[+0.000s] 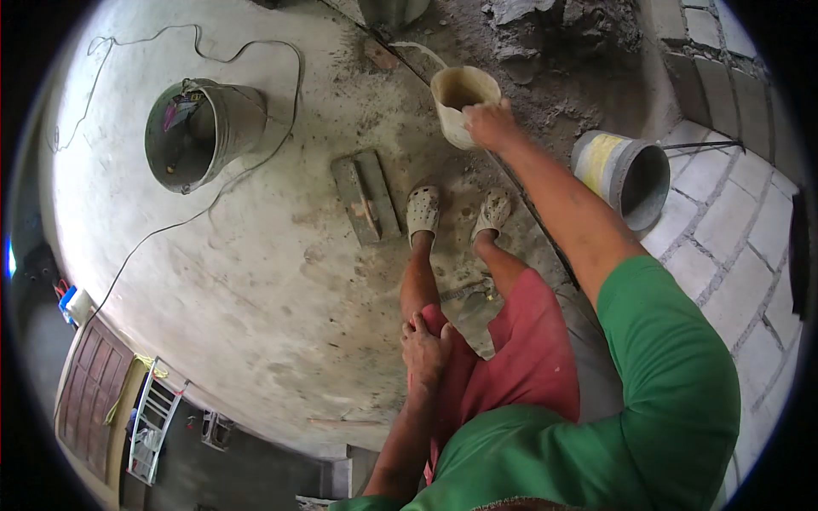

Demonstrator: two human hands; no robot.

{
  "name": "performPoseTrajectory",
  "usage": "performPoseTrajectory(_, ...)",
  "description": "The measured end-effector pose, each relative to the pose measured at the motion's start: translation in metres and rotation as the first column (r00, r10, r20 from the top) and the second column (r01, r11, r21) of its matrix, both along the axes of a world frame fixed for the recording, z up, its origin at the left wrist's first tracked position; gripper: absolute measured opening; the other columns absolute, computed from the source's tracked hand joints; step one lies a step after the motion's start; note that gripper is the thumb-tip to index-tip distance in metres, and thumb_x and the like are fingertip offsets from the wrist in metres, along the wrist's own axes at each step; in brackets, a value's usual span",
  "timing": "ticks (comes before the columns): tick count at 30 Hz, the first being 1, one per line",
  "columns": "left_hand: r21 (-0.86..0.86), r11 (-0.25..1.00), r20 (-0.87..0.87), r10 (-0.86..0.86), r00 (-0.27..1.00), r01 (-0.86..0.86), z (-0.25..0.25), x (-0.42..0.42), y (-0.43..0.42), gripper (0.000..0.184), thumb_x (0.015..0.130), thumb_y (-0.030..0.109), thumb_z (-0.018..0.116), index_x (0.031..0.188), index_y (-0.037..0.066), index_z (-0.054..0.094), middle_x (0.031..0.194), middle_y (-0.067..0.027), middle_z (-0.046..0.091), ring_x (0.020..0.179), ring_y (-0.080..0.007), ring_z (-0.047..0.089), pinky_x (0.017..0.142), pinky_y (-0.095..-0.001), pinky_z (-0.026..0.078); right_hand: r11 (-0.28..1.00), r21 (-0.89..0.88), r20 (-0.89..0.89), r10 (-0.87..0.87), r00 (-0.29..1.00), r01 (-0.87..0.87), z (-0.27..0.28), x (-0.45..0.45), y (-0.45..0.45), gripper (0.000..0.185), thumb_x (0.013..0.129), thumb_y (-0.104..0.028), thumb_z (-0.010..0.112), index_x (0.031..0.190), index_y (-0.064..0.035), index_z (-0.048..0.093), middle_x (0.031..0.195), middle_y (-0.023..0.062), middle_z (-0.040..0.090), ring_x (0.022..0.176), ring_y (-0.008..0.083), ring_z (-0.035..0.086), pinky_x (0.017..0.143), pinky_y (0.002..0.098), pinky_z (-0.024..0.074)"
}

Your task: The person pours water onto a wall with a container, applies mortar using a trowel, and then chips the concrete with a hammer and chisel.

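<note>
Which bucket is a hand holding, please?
The round cream plastic bucket, gripped at its rim by the right hand; the plain grey bucket and yellow-patched grey bucket are untouched.

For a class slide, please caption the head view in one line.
Right hand grips a pale bucket by its rim; left hand rests on left leg; flat trowel lies on the floor.

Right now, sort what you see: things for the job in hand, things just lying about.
Likely in the job:
cream pail, right hand at its rim
grey mortar-like heap nearby

Untouched, seemingly lying about:
plastering float
dark cable
yellow-marked bucket
</note>
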State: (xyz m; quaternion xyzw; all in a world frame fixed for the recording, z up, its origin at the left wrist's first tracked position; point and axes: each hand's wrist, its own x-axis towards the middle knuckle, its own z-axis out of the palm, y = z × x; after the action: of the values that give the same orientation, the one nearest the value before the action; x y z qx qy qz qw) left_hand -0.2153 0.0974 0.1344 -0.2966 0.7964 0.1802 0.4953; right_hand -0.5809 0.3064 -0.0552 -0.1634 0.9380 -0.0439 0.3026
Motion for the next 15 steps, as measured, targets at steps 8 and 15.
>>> performPoseTrajectory(8,0.034,0.999,-0.020,-0.010,1.000,0.011,-0.004,-0.001,-0.005,0.080,0.084,0.048,0.071,0.146,0.005,0.042,0.142,-0.0269,0.047,0.126,-0.0455,0.050,0.102,-0.0519,0.046,0.995,-0.015,0.057,-0.093,0.994,0.094,0.031,0.066,0.067,0.016,0.092,-0.027,0.067,0.101,-0.0136,0.070,0.097,0.0107,0.070,0.099,0.0325,0.064,0.092,0.0552,0.0364)
performPoseTrajectory(15,0.038,0.999,-0.035,-0.035,0.999,0.036,-0.007,0.001,-0.002,0.082,0.084,0.049,0.071,0.146,0.004,0.042,0.141,-0.0293,0.048,0.125,-0.0466,0.051,0.102,-0.0519,0.046,0.990,-0.117,-0.053,-0.084,0.995,0.077,0.020,0.046,0.065,0.019,0.090,-0.031,0.065,0.096,-0.0140,0.071,0.086,0.0152,0.071,0.088,0.0359,0.067,0.088,0.0494,0.0379)
